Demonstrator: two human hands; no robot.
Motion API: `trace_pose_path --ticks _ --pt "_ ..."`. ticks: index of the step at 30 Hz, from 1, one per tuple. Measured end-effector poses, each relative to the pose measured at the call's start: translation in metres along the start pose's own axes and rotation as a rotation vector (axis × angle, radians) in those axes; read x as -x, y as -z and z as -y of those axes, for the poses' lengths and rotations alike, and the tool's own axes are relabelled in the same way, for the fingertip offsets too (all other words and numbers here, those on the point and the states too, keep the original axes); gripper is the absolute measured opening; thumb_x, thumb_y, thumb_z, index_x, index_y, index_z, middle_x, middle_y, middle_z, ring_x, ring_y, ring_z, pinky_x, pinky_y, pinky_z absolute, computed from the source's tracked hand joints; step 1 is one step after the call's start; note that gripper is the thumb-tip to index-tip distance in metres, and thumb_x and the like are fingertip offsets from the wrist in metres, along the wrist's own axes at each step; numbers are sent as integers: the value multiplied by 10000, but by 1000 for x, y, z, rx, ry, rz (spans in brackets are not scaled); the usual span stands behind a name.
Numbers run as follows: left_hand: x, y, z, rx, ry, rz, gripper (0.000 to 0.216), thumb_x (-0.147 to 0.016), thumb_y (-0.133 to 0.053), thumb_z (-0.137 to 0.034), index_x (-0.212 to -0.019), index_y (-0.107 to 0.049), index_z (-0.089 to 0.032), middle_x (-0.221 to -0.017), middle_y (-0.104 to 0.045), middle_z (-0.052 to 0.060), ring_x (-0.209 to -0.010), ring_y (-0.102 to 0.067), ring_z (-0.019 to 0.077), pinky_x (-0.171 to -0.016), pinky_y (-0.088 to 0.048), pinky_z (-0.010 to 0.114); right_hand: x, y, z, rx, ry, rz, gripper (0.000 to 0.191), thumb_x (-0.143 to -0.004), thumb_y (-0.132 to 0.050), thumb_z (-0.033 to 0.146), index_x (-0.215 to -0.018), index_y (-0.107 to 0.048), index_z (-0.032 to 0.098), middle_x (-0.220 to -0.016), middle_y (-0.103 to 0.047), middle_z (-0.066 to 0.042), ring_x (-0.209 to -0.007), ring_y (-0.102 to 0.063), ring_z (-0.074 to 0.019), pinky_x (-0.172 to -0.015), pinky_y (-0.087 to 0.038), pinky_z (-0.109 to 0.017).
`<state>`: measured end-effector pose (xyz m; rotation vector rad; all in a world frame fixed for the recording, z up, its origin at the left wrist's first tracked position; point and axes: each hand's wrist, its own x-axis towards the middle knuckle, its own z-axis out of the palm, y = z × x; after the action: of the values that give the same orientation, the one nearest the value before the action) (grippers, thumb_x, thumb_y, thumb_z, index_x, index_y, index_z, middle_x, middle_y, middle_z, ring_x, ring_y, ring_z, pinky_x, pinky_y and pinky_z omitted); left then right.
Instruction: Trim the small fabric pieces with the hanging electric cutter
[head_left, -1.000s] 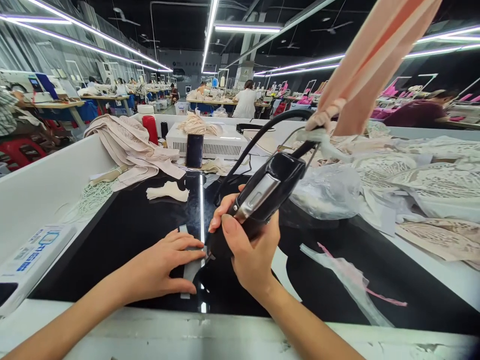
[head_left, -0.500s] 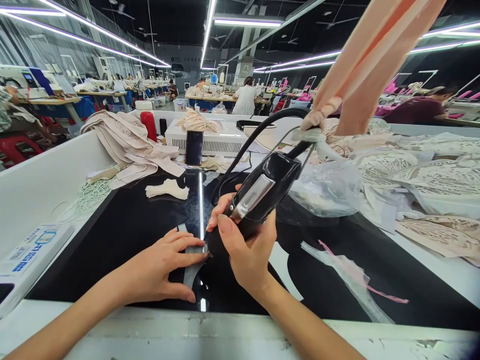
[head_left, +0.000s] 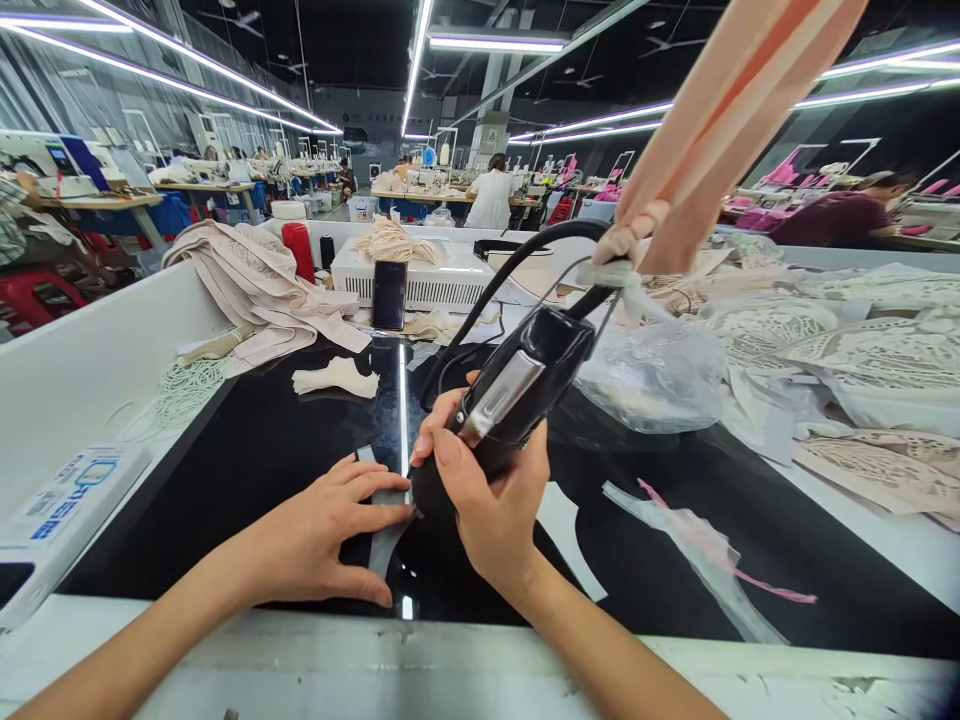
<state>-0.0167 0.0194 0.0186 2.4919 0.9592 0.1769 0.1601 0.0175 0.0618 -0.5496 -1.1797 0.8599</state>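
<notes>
My right hand (head_left: 491, 480) is wrapped round a black corded hand tool (head_left: 517, 385) with a silver lever plate on its upper side. The tool leans down to the left, its tip close to my left fingertips; the very tip is hard to make out. A tied peach fabric band (head_left: 675, 150) runs up from its cord end. My left hand (head_left: 337, 535) lies flat with fingers spread, pressing a narrow sheer grey strip (head_left: 384, 550) onto the glossy black work surface (head_left: 262, 460). Part of that strip is hidden under the fingers.
Right of my hands lie a white curved piece (head_left: 570, 535) and a sheer strip with pink thread (head_left: 705, 560). A clear plastic bag (head_left: 652, 375) and lace pieces (head_left: 862, 350) lie beyond. A phone (head_left: 389, 295) leans on a white box (head_left: 450, 275). A white device (head_left: 75, 500) stands left.
The tool and my right hand have shifted very slightly left, and the peach band has swung left with them. My left hand stays in nearly the same place on the strip.
</notes>
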Motion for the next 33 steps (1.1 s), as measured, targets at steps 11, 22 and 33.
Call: trace_pose_path --ticks 11,22,33 --pt "0 -1 0 17 -4 -20 667 -742 -791 -565 -1335 -601 -327 -1518 -455 58 -1439 -326 333 -1224 -153 554 7 -4 -1 -31 -56 15 421 -804 -677 157 -1122 -418 251 -817 -638 62 -617 -622 -99 -582 -583 -266" --pt "-1 2 -3 42 -30 -34 744 -752 -791 -544 -1423 -507 -395 -1528 -443 42 -1421 -348 335 -1211 -176 553 17 -7 4 -164 -86 86 392 -830 -677 157 -1132 -451 261 -838 -639 68 -670 -666 -101 -693 -610 -297" --pt "0 1 -3 80 -25 -54 692 -756 -788 -533 -1375 -576 -307 -1513 -460 76 -1405 -362 343 -1218 -165 543 24 -5 5 -115 -59 96 367 -838 -643 131 -1131 -469 266 -849 -628 60 -731 -700 -130 -748 -620 -337"
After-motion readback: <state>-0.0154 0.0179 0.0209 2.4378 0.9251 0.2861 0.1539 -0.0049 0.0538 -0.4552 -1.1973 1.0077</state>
